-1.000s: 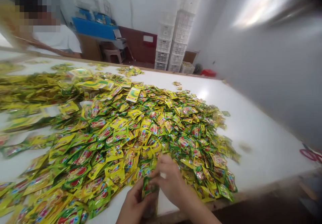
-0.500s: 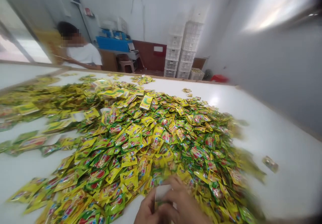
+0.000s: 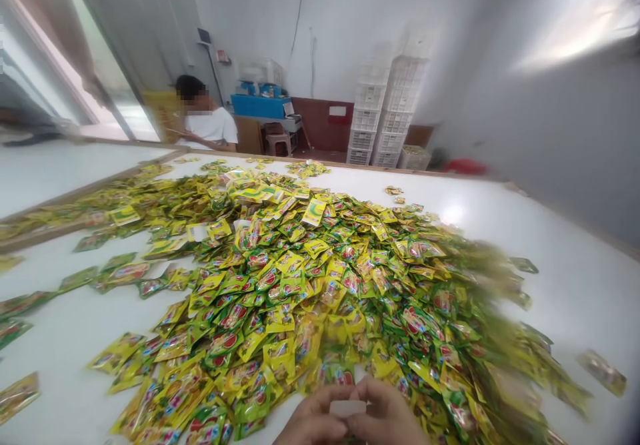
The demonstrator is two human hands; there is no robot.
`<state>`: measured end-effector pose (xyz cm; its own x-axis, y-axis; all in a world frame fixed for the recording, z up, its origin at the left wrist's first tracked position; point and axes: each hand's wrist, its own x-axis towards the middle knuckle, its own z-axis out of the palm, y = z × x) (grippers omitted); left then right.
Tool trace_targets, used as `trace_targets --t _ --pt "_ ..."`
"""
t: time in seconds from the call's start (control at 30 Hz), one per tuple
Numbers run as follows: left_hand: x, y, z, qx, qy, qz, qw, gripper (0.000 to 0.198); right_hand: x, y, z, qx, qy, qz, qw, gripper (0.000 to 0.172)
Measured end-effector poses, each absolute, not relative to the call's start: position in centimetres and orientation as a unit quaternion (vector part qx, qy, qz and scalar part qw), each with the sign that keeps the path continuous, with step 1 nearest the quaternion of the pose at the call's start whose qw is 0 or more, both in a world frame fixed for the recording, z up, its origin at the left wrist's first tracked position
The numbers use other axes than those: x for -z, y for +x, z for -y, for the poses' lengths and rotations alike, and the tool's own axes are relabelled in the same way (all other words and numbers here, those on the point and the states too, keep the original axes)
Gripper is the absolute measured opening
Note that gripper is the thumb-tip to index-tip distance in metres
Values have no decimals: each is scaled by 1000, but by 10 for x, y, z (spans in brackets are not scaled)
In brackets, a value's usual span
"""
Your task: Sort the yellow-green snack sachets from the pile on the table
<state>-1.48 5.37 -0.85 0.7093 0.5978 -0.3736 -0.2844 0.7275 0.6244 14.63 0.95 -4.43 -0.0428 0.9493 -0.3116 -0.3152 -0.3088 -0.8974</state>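
Low in the middle of the head view, my left hand point(image 3: 313, 419) and my right hand point(image 3: 387, 415) meet, fingertips nearly touching. Between them they pinch a small white card-like piece point(image 3: 349, 407); its lower part is hidden by my fingers. Directly beyond my hands spreads a large heap of small yellow and green sachets point(image 3: 280, 311), many with a red fruit picture. A flat yellow card point(image 3: 314, 211) lies on top of the heap, with more such cards towards the left.
The white table point(image 3: 65, 338) has a raised wooden edge point(image 3: 350, 166). Loose sachets lie at the right, one being a shiny sachet point(image 3: 602, 371). Beyond the table are a person in a white shirt point(image 3: 213, 128), stacked white crates point(image 3: 395, 108), a stool point(image 3: 278, 139) and a blue box point(image 3: 255, 106).
The view has swung left, so the heap and background sit further right. My fingertips have come together around the white piece, which now shows as a narrower strip.
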Motion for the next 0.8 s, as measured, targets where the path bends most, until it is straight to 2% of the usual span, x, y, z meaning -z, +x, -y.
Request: trace_targets --t 0.13,0.3,0.47,0.63,0.8 --pt "6 -11 -53 -307 255 -334 854 28 27 150 -11 -647 -497 329 476 28" --pt "5 -15 -48 -351 396 -447 721 31 5 150 -10 -587 -524 312 532 34" --pt "-2 -15 -48 -338 466 -506 642 30 -9 149 -12 -550 -550 372 505 36" --pt "-13 -11 -49 -337 472 -493 649 30 -10 149 -15 -571 -552 336 506 32" --pt "-3 -17 -55 -310 533 -452 645 20 -5 147 -13 -553 -567 333 511 28"
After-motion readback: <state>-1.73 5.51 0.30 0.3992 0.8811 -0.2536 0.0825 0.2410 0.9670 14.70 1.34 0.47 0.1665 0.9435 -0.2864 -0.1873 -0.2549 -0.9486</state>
